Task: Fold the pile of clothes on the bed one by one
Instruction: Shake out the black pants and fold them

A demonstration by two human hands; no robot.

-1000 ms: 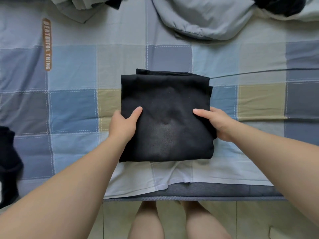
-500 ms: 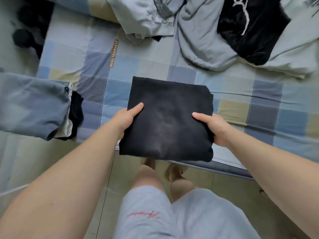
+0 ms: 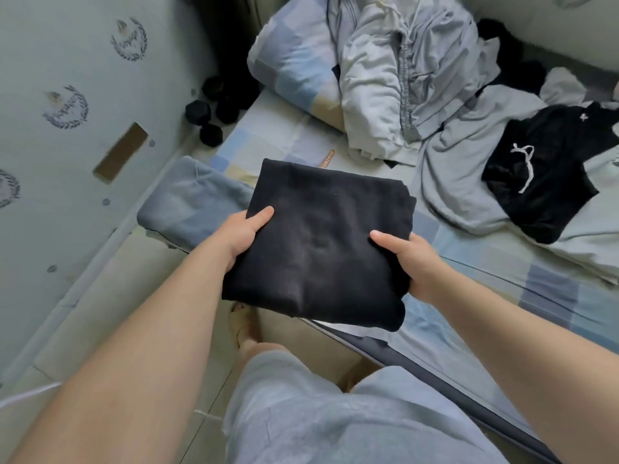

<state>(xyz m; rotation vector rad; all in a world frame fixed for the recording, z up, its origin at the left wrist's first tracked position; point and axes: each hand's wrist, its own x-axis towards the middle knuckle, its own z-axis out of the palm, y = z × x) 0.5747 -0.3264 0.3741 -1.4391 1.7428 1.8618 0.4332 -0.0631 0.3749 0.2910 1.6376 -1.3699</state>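
A folded black garment (image 3: 321,242) is held up off the bed, over its near left corner. My left hand (image 3: 246,229) grips its left edge, thumb on top. At the right edge, my right hand (image 3: 407,256) holds it the same way, fingers hidden underneath. A folded grey-blue garment (image 3: 191,202) lies on the bed corner just left of it. Unfolded clothes sit at the back right: pale grey pieces (image 3: 402,82) and black shorts with a white drawstring (image 3: 542,182).
The checked bed sheet (image 3: 552,296) runs to the right. A pillow (image 3: 294,58) lies at the head of the bed. Black dumbbells (image 3: 211,112) stand on the floor by the patterned wall (image 3: 67,105). My legs in grey shorts (image 3: 335,413) are below.
Both hands lifted the folded black garment off the bed and carried it left toward the folded grey-blue piece. The view swung left too.
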